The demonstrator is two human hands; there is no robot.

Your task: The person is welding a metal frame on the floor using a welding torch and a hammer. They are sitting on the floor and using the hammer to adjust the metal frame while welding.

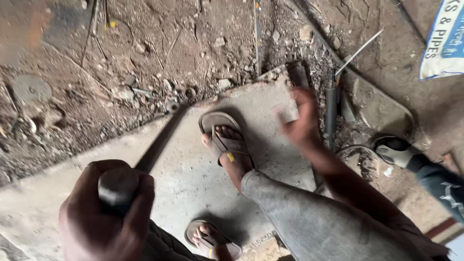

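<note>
My left hand [104, 215] is closed around the dark thick end of a long tool handle [154, 145] at the lower left. The handle slants up and right across a grey metal sheet [188, 169], and its far end is blurred near the sheet's edge. My right hand [300, 122] is blurred, with its fingers apart, over the sheet's far right corner; I see nothing in it. A dark metal piece [298, 75] lies just beyond that corner. My feet in brown sandals [223, 137] [212, 241] stand on the sheet.
Dirt ground with stones, wire and scrap surrounds the sheet. A round metal disc [31, 88] lies at the left. A grey rod [331, 108] and a thin bar [360, 50] lie right of the sheet. Another person's sandalled foot [396, 150] is at the right, and a printed sack [444, 41] at the top right.
</note>
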